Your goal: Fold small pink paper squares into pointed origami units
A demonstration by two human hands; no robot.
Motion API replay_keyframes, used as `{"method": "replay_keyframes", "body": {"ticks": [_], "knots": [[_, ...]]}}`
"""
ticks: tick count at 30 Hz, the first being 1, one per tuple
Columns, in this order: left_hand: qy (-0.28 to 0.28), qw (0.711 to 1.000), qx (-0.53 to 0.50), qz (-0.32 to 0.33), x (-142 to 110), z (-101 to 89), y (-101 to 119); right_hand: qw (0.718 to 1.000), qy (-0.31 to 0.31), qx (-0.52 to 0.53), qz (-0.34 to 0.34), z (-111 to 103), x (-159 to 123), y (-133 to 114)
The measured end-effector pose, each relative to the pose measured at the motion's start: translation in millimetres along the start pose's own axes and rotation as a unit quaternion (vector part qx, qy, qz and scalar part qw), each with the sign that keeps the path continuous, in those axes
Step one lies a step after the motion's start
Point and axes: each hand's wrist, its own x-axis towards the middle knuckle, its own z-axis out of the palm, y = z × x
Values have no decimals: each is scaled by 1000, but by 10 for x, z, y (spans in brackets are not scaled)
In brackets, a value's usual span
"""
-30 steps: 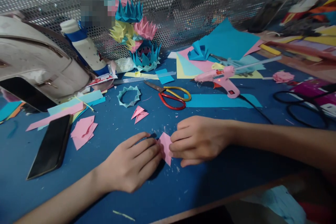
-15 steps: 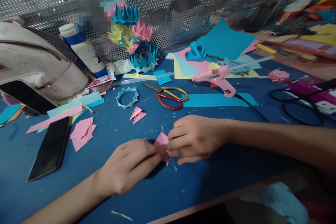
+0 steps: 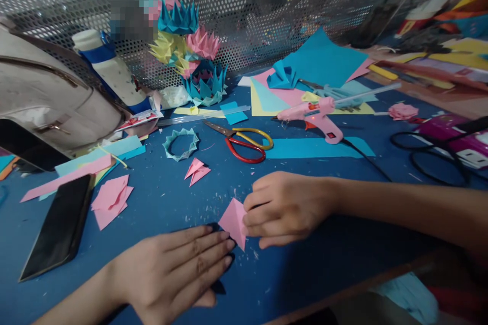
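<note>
A small folded pink paper piece [image 3: 233, 217] lies on the blue tabletop between my hands, a crease running down it. My right hand [image 3: 284, 208] pinches its right edge with curled fingers, hiding that side. Flat beside the paper's lower left, my left hand [image 3: 183, 266] has its fingers stretched out, the tips close to the edge; whether they touch it I cannot tell. Beyond lie a folded pink triangle piece [image 3: 197, 171] and a pale teal zigzag paper ring [image 3: 180, 144]. Loose pink paper squares [image 3: 112, 200] rest left of my left hand.
Scissors [image 3: 247, 143] with red and yellow handles lie beyond the hands, near a blue paper strip [image 3: 316, 148]. A pink glue gun [image 3: 316, 114] trails its cord rightward. A phone [image 3: 59, 226] lies at left; a bottle [image 3: 114, 71] and paper flower tower [image 3: 190, 43] stand behind.
My left hand has let go of the pink paper, moved down and left, and opened flat. More of the paper now shows. My right hand stays at its right edge.
</note>
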Motion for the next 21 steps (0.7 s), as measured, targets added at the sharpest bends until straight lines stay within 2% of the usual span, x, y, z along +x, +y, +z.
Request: {"method": "replay_keyframes", "body": {"ticks": [8, 12, 21], "knots": [[-16, 1000, 1, 3, 25, -23, -43, 1000, 0, 14, 0, 0, -3, 10], [-22, 1000, -21, 4, 39, -11, -55, 1000, -18, 5, 0, -4, -6, 4], [-49, 997, -67, 8, 52, 13, -105, 1000, -6, 9, -1, 7, -16, 2]]}}
